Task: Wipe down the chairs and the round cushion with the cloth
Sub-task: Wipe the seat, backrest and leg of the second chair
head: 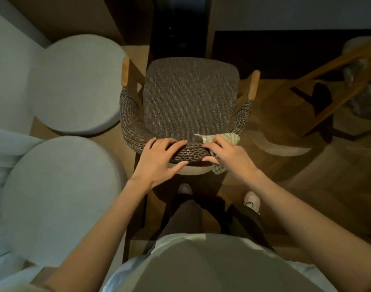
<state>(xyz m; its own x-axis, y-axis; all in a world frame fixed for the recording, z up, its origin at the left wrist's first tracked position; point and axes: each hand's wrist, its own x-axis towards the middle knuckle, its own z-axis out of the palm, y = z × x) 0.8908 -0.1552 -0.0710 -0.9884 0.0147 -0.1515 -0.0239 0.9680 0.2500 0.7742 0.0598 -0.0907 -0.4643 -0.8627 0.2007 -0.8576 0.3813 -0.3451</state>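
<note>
A brown woven chair (188, 102) with wooden arm posts stands right in front of me, seen from above and behind. My left hand (161, 161) rests over the curved top of its backrest, fingers spread on the weave. Just to the right, my right hand (224, 154) presses a pale green checked cloth (228, 138) onto the same backrest rim, fingers curled over the cloth. One round pale cushion (75, 85) lies at the upper left and another (58, 199) at the lower left.
A wooden chair frame (336, 85) stands at the right on the wood floor. A dark table or cabinet (285, 49) sits beyond the brown chair. My feet (252, 199) are close behind the chair's back legs.
</note>
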